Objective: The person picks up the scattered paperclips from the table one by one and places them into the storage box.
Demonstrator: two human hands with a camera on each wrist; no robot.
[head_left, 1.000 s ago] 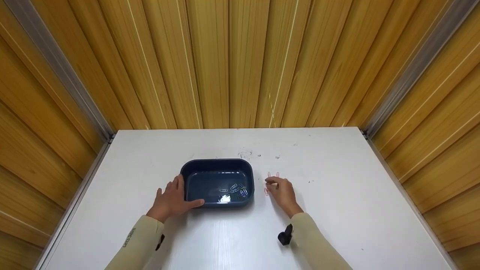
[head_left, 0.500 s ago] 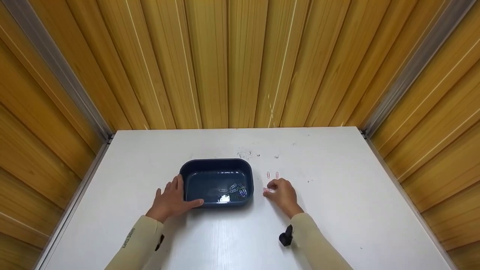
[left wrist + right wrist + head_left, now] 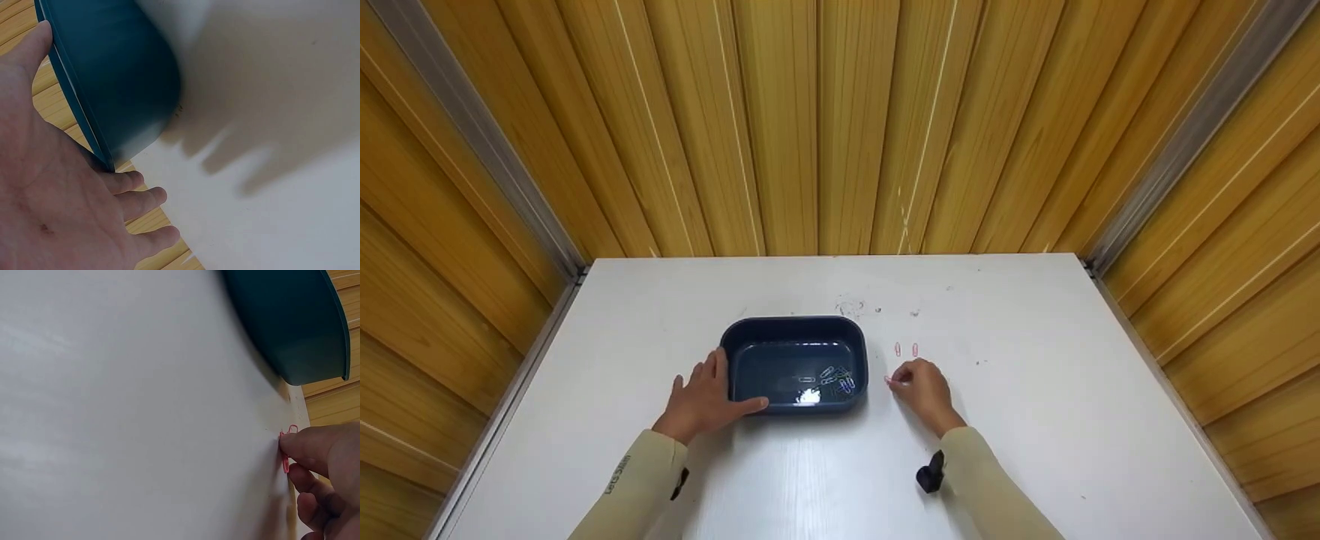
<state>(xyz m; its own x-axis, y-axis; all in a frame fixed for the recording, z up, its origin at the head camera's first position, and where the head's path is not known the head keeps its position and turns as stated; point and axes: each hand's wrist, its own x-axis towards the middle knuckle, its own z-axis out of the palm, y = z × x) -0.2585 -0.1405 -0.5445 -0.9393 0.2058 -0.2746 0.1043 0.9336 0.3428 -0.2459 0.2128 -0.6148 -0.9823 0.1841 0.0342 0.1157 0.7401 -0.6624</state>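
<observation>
My left hand (image 3: 701, 401) rests on the left front corner of a dark blue rectangular box (image 3: 791, 360). Its thumb lies on the front rim and its straight fingers are spread along the left side, as the left wrist view also shows. Inside the box, towards its right front, lie several paper clips (image 3: 840, 380) in white, blue and other colours. Right of the box, my right hand (image 3: 924, 390) pinches a red paper clip (image 3: 285, 461) between thumb and fingertips, low over the table. The fingers partly hide it.
Two pink-red paper clips, one (image 3: 898, 349) left of the other (image 3: 915, 349), lie on the white table (image 3: 1035, 420) just beyond my right hand. Yellow wood-look panels (image 3: 780, 127) wall the back and both sides. Small dark marks (image 3: 851, 306) dot the tabletop behind the box.
My right hand has come slightly nearer, and its fingers have closed round the red paper clip. The two clips beyond it now show fully. My left hand and the box have stayed put.
</observation>
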